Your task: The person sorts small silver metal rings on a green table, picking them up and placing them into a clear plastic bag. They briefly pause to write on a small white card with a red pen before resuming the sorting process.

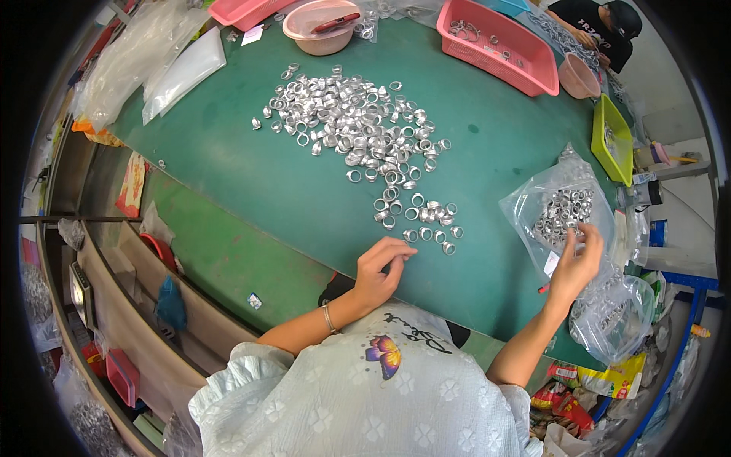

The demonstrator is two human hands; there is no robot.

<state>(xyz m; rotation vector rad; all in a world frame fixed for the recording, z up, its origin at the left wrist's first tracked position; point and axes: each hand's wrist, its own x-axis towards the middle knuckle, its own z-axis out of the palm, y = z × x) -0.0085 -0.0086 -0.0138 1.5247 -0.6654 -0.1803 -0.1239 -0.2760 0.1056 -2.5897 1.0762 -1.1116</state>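
Observation:
A large pile of silver metal rings (358, 118) lies spread over the green table, with a smaller loose group (434, 213) nearer to me. My left hand (379, 270) is at the table's near edge, its bent fingertips beside the closest rings and the thumb a little apart from them. Nothing shows in its grasp. On the right, my right hand (576, 266) hovers over a clear plastic bag (525, 209) holding more silver rings (565, 209). Its thumb and forefinger are apart, and I see nothing between them.
Along the far edge stand a pale pink bowl (308, 42) with a red-handled tool (335, 23) and a pink basket (502, 65) with some rings. A green basket (609, 145) is at the right edge. Another person (601, 30) handles metal pieces at far right. Clear plastic bags (183, 72) lie far left.

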